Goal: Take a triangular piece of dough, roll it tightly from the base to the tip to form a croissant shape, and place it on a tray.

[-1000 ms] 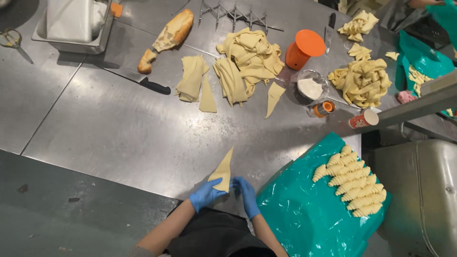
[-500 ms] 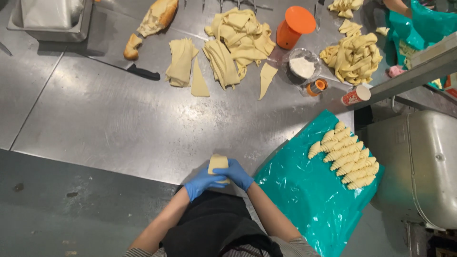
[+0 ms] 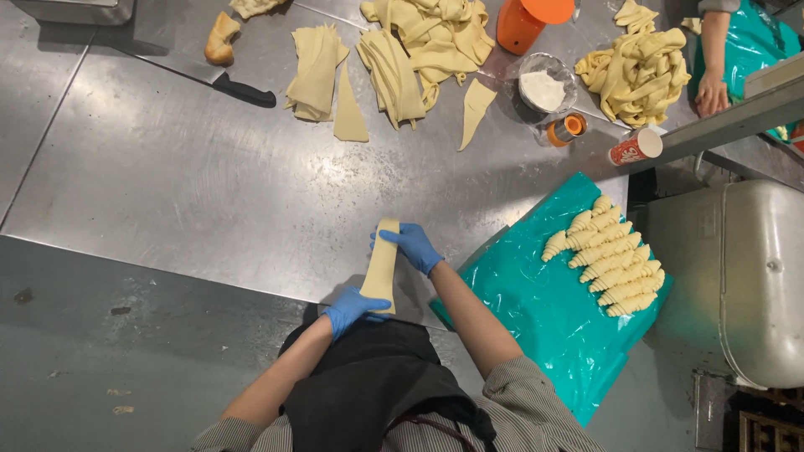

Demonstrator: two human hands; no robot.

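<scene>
Your left hand (image 3: 352,310) covers the near end of the dough strip (image 3: 381,268). At the top edge, the dough pile (image 3: 431,33) and orange jug (image 3: 523,21) are cut off; upper right, another person's arm (image 3: 712,50) too.

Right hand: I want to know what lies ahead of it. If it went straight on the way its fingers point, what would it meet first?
The right hand points left across the dough strip it grips. Beyond that, bare steel table as far as the picture shows; height is hard to judge.

Blue-gloved left hand (image 3: 352,308) – pale yellow dough strip (image 3: 381,266) – teal sheet (image 3: 536,301)
</scene>
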